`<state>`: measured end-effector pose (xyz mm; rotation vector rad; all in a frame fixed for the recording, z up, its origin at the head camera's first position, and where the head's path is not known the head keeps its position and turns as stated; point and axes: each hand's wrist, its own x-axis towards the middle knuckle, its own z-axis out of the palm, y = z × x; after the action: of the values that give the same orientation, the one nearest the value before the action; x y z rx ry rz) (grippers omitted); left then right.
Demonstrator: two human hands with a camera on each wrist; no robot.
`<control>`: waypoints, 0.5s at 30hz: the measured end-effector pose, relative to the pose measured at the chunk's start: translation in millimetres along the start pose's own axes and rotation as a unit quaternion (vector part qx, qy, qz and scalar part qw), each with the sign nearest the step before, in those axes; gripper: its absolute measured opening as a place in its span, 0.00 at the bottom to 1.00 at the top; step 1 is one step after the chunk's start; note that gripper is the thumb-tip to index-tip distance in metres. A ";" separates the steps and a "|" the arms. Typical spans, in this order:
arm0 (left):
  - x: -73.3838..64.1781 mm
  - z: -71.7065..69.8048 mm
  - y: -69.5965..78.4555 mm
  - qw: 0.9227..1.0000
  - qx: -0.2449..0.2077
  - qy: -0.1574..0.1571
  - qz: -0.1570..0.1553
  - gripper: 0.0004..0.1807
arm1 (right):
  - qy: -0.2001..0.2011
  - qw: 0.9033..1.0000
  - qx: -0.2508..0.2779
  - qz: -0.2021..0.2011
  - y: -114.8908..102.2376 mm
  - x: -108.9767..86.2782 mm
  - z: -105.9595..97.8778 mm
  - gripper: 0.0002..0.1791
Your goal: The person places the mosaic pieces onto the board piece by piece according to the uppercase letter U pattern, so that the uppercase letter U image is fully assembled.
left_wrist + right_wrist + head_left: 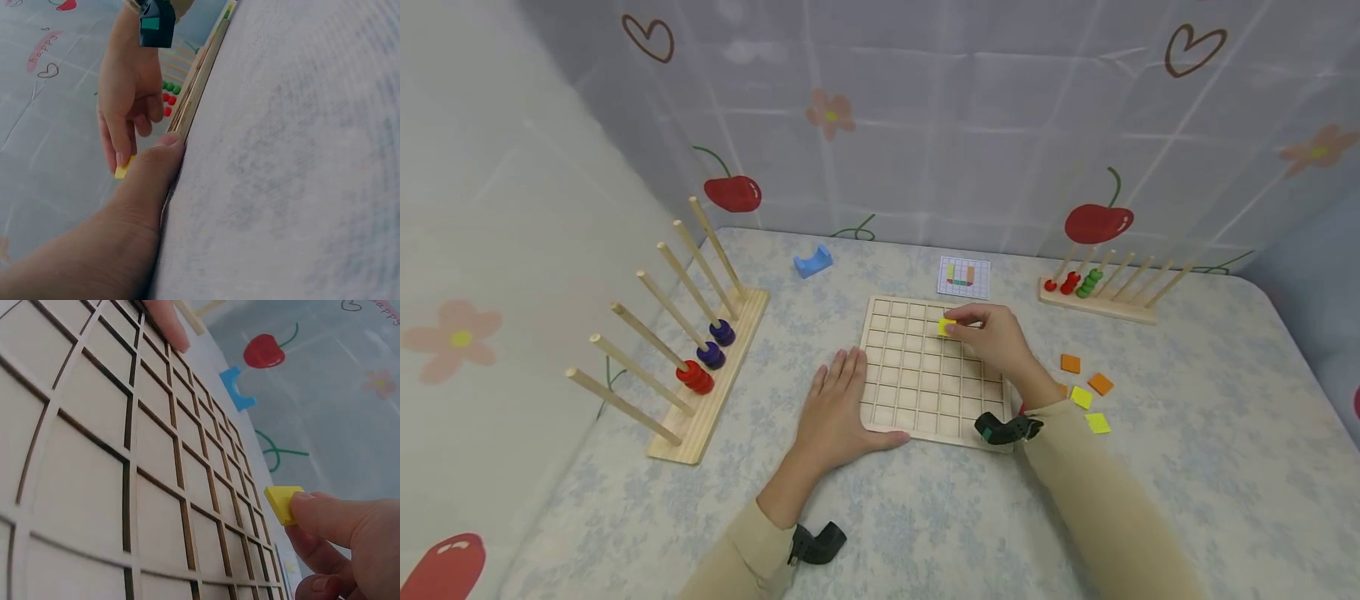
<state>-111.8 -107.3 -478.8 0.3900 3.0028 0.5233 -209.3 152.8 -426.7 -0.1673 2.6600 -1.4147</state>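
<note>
A square wooden grid board lies flat on the table, its cells showing bare wood. My right hand pinches a yellow square tile between thumb and fingertips. In the right wrist view that tile hangs above the board's far rows, apart from the surface. My left hand lies with straight fingers along the board's left edge, its thumb at the near edge. In the left wrist view the thumb touches the board's rim. Behind the board sits a small printed pattern card with coloured squares on a grid.
Loose yellow tiles and orange tiles lie right of the board, partly hidden by the right forearm. A peg rack with red and purple rings stands left. A smaller bead rack is back right. A blue curved piece lies behind.
</note>
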 end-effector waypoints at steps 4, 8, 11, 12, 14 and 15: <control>-0.1 -1.1 -0.7 1.000 0.000 0.001 0.004 0.77 | -0.016 1.000 0.000 -0.007 -8.6 10.2 13.9 0.12; -0.3 -1.7 -1.4 1.000 -0.002 0.002 0.008 0.77 | -0.026 1.000 0.003 -0.004 -14.6 18.9 25.8 0.12; -0.3 -2.0 -2.1 1.000 -0.001 0.002 0.010 0.76 | -0.026 1.000 0.011 0.003 -18.6 23.9 34.5 0.12; -0.3 -2.2 -2.4 1.000 0.000 0.002 0.011 0.76 | -0.026 1.000 0.014 0.003 -19.9 25.2 37.3 0.12; -0.4 -2.6 -2.7 1.000 0.001 -0.001 0.012 0.76 | -0.025 1.000 0.017 0.002 -22.4 27.0 42.4 0.11; -0.5 -2.8 -2.7 1.000 0.001 -0.001 0.013 0.76 | -0.025 1.000 0.015 0.000 -23.3 27.8 45.0 0.11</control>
<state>-112.3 -110.8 -477.0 0.4287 3.0003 0.5204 -228.5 98.8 -433.9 -0.1974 2.5985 -1.4307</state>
